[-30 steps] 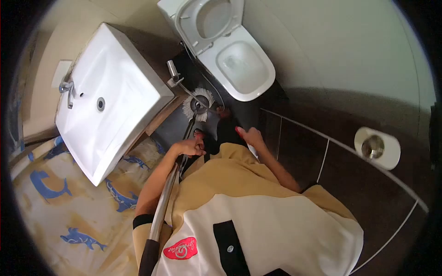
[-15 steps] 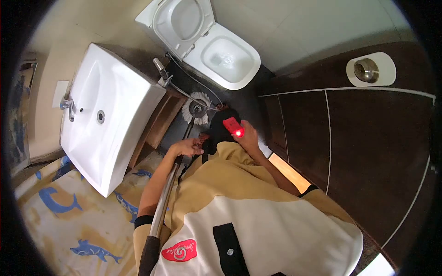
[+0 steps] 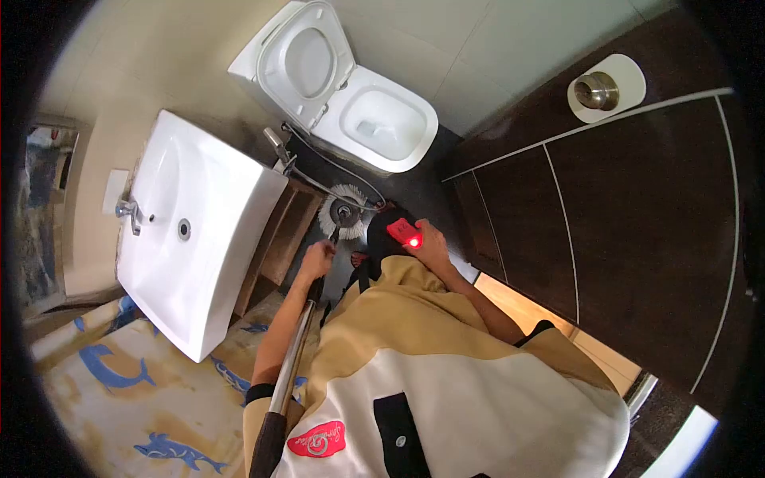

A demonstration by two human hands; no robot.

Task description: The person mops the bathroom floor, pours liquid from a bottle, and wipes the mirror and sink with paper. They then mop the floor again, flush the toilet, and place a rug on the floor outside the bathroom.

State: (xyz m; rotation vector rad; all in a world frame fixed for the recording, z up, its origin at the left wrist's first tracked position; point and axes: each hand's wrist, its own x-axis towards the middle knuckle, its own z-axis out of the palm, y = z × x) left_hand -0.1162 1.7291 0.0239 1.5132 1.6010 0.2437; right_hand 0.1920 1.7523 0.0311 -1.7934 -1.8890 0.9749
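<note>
Left hand clenched around the metal mop handle, which runs down to the round white mop head resting on the dark floor between the sink cabinet and the toilet. Right hand grasping a red device with a glowing red light, held just right of the mop head. White washbasin off to the left, toilet seat raised.

A tan and cream short-sleeved shirt with black cuffs; beside its black placket, a red logo patch.
</note>
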